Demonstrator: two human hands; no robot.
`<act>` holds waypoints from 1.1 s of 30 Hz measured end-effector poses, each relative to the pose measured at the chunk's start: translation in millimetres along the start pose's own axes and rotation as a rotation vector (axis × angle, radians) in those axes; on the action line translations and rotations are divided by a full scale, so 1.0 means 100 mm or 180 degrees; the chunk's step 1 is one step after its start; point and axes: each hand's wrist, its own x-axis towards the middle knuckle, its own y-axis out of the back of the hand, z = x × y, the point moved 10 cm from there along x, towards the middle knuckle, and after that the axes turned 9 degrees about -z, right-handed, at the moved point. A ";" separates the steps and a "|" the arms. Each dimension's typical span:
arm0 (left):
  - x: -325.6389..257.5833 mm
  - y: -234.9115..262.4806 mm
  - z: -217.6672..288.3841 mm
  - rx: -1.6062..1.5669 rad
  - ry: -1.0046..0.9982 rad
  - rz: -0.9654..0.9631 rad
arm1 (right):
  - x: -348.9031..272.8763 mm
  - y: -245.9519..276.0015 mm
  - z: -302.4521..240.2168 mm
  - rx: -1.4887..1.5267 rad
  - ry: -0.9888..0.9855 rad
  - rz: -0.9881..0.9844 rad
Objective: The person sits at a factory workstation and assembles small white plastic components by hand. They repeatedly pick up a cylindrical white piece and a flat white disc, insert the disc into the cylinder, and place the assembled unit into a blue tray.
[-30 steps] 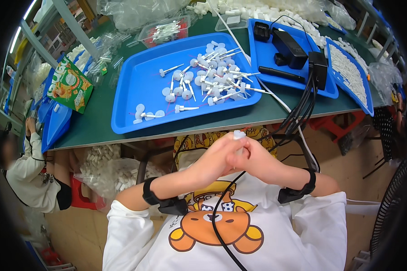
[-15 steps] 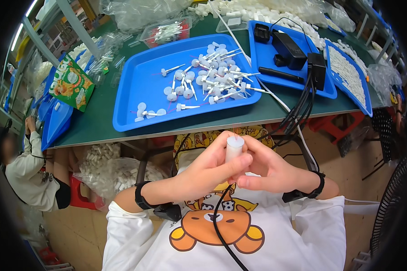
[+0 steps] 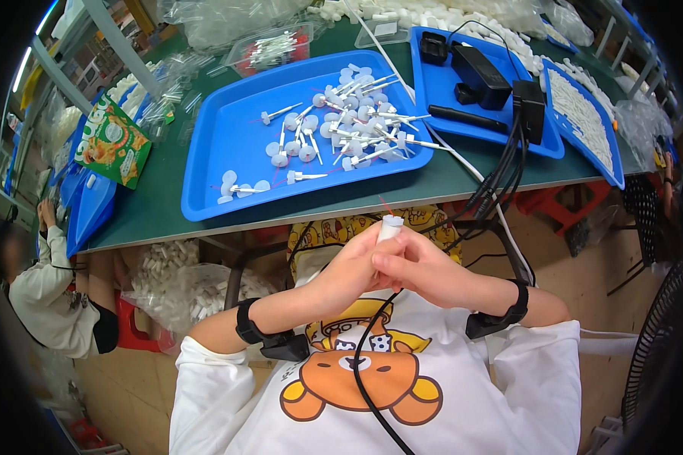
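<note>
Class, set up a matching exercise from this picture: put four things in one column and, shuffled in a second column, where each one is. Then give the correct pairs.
Column one:
1. small white tube
2. white stick parts
3. black power adapter
4. green snack bag

Column two:
A. on the table's far left side
B. in the large blue tray
C. between both hands, left hand and right hand
D. in the smaller blue tray on the right

Pairs: 1-C, 2-B, 3-D, 4-A
</note>
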 end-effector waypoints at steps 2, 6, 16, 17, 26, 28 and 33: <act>0.02 0.01 -0.05 -0.0109 0.0015 -0.0083 | 0.03 0.05 0.10 0.0248 -0.0101 0.0061; 0.10 0.11 -0.21 0.0039 0.0104 -0.0192 | 0.10 0.08 0.22 0.0358 -0.0043 0.0224; 0.25 0.23 -0.20 -0.0062 -0.0252 0.0135 | 0.17 0.24 0.02 -0.0102 0.0265 0.0573; 0.25 0.23 -0.21 -0.0073 -0.0326 0.0162 | 0.16 0.25 0.02 -0.0168 0.0266 0.0597; 0.34 0.23 -0.21 -0.0326 -0.0739 0.0303 | 0.15 0.33 -0.05 -0.0336 -0.0136 0.0635; 0.34 0.20 -0.21 -0.0492 -0.0756 0.0409 | 0.17 0.38 0.00 -0.0525 -0.0363 0.0516; 0.39 0.13 -0.16 -0.0611 -0.1066 0.0542 | 0.14 0.43 0.00 -0.0380 -0.0599 0.0454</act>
